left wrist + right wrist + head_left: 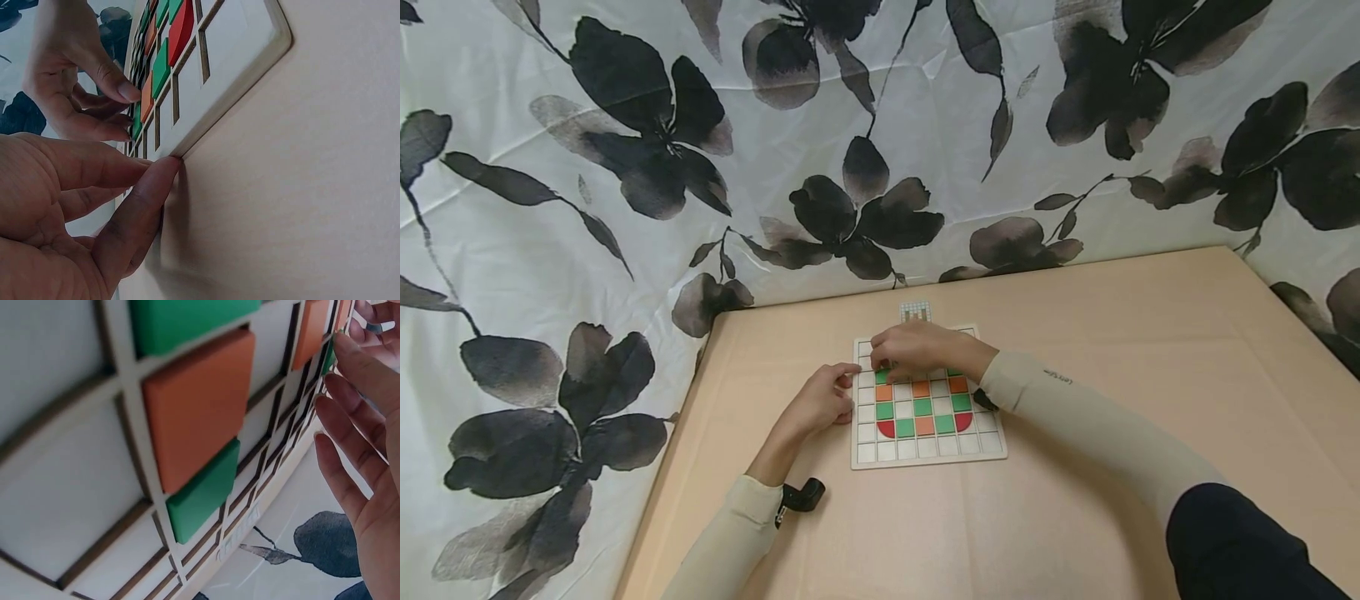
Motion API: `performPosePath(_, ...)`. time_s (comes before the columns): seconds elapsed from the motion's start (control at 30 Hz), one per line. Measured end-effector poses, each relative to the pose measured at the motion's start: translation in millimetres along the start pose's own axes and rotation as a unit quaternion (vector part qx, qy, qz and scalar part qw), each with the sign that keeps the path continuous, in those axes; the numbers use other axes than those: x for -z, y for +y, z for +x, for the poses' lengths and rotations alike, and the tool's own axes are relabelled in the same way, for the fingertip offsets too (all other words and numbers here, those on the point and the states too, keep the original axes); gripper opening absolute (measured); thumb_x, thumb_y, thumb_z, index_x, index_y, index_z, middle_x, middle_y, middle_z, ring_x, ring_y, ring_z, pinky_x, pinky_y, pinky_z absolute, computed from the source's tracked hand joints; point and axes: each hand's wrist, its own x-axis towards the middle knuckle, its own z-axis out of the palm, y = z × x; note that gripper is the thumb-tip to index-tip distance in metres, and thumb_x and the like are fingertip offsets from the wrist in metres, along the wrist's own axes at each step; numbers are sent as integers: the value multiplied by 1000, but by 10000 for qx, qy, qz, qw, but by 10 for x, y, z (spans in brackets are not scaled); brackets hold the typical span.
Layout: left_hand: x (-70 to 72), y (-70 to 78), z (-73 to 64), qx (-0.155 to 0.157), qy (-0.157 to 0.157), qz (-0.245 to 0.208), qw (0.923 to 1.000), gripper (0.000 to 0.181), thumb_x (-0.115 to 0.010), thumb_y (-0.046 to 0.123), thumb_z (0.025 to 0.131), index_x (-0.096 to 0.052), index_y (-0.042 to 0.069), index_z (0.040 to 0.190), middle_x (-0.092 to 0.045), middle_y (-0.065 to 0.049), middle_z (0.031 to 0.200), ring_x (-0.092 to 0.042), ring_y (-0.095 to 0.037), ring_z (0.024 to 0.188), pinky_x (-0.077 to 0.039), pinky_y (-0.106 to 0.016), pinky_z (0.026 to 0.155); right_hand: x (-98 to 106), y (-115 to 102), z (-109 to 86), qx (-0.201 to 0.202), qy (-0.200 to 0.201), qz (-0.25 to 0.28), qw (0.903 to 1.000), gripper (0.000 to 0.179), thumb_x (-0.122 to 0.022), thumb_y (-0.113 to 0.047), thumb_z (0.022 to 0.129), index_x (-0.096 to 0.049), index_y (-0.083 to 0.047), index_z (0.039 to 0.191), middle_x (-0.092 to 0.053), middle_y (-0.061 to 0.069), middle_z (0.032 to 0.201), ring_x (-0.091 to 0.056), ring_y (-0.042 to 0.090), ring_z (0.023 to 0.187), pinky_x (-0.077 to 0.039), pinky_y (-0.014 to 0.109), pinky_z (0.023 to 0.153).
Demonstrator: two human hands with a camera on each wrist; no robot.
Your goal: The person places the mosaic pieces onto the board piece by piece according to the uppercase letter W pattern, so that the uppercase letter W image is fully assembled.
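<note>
A white grid board (pixel 929 462) lies on the table, with green, orange and red tiles set in some of its squares. My left hand (pixel 820 398) holds the board's left edge between thumb and fingertips. Over the upper left of the grid, my right hand (pixel 921 346) pinches a green tile (pixel 136 120), with the thumb on one side and the fingertips on the other. An orange tile (pixel 883 392) sits just below that spot. Red tiles with a rounded corner (pixel 887 428) mark the lower ends of the pattern. The right hand and forearm hide the board's upper rows.
Just behind the board lies a small gridded card (pixel 915 311), partly covered by the right hand. The light wooden table (pixel 1075 517) extends on both sides. A floral cloth (pixel 880 100) hangs behind the table and down its left side.
</note>
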Motion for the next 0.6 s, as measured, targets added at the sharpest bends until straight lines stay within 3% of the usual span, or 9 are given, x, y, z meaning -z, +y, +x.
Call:
performPosePath(0.3, 16, -8, -13, 38, -24, -42, 10000, 61, -59, -17, 87, -52, 3, 145, -45, -16, 114, -54, -20, 81, -58, -30, 60, 7, 15, -111, 3, 214, 160, 9996, 26, -75, -32, 93, -75, -19, 115, -66, -5, 108, -62, 8, 92, -55, 29, 84)
performPosePath(0.6, 128, -26, -124, 9, 86, -51, 9999, 61, -63, -6, 91, -49, 6, 149, -52, -15, 120, -59, -25, 91, -59, -34, 67, 134, 82, -599, -389, 244, 528, 9976, 35, -71, -34, 96, -71, -14, 124, -67, 0, 113, -64, 15, 101, -56, 36, 86)
